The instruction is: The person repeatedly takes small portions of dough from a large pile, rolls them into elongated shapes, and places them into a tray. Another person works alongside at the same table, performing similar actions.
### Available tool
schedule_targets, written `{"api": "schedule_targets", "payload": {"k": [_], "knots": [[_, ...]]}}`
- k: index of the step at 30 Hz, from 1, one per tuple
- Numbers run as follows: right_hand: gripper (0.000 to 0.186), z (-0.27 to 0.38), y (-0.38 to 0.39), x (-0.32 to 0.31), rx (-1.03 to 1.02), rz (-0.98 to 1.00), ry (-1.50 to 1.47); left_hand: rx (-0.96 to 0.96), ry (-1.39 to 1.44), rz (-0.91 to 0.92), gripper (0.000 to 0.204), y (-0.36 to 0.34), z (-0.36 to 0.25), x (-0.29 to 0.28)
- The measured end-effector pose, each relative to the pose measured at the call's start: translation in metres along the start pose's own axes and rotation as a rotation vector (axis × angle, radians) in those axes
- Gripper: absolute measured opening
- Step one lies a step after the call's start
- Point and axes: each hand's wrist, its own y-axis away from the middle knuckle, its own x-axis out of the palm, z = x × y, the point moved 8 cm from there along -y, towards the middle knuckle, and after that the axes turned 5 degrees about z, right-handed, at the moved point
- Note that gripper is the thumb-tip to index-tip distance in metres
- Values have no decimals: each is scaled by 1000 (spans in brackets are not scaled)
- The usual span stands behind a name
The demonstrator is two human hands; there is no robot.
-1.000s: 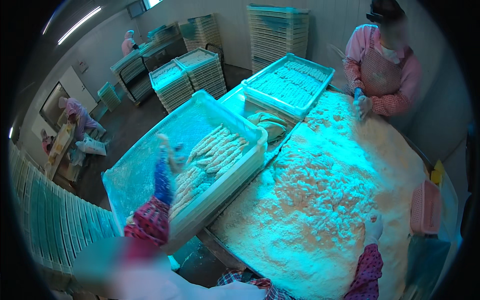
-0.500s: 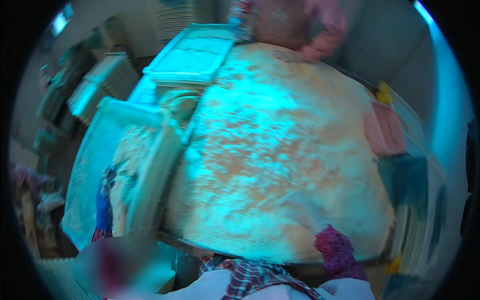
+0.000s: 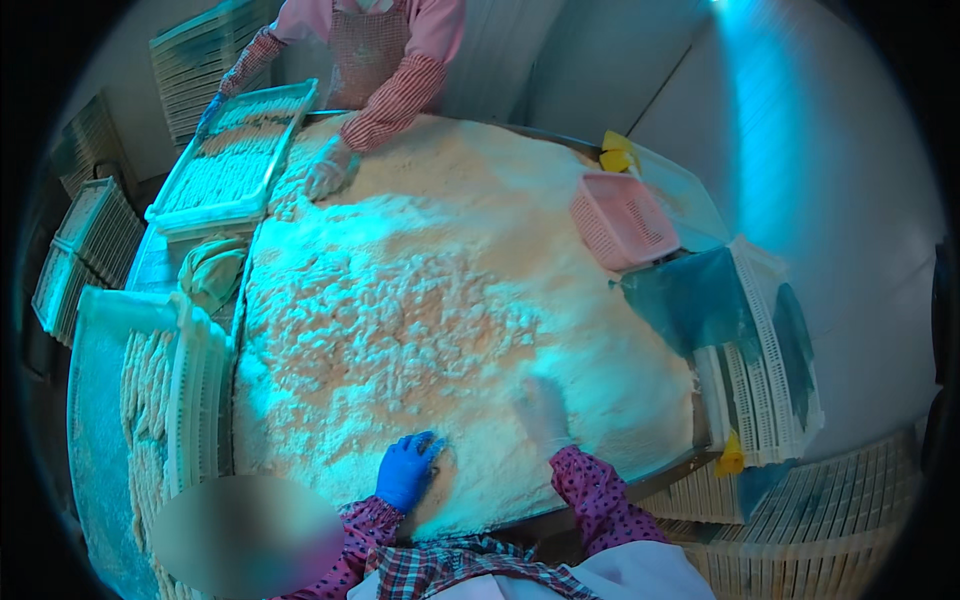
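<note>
My left hand (image 3: 405, 474), in a blue glove, is low over the near edge of a broad bed of pale powder (image 3: 640, 400). Its fingers are loosely bent and somewhat apart, with nothing visible in them. To its right, my right hand (image 3: 543, 412) in a whitish glove touches the powder. Motion smears its fingers, so their pose does not show. Short pale strips (image 3: 400, 330), coated in powder, lie heaped beyond both hands. On my left stands a stack of plastic trays (image 3: 200, 400); rows of similar strips (image 3: 148, 400) lie in the top one.
Across the table a co-worker (image 3: 375, 60) has one gloved hand (image 3: 325, 172) in the powder and the other at a filled tray (image 3: 235, 150). A cloth bundle (image 3: 212, 272) sits between the tray stacks. A pink basket (image 3: 622, 222) and upright trays (image 3: 765, 350) line the right side.
My left hand has come from the tray on the left to the powder. My right hand stays over the powder. The view has turned, and the co-worker's hand has moved toward the filled tray.
</note>
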Motion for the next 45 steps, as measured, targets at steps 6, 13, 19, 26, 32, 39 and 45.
{"api": "schedule_targets", "payload": {"k": [6,13,19,26,32,39,45], "knots": [[36,-16,-61,-18,41,-97,-10,-143,69,0,29,0,20,4],[45,37,-81,-31,-352,-271,356,-274,156,-85,27,24,40,-10],[24,39,-90,-37,-365,-46,192,-721,660,-129,27,25,67,-42],[32,63,-12,-1,-543,411,-301,-187,257,73,41,46,66,-67],[43,117,27,20,-545,223,-162,-94,-151,-200,42,29,-7,-58],[27,10,27,2,51,70,-612,-345,-111,-293,29,64,85,-65],[27,128,48,31,-525,189,-22,-558,672,-588,13,63,110,-53]]}}
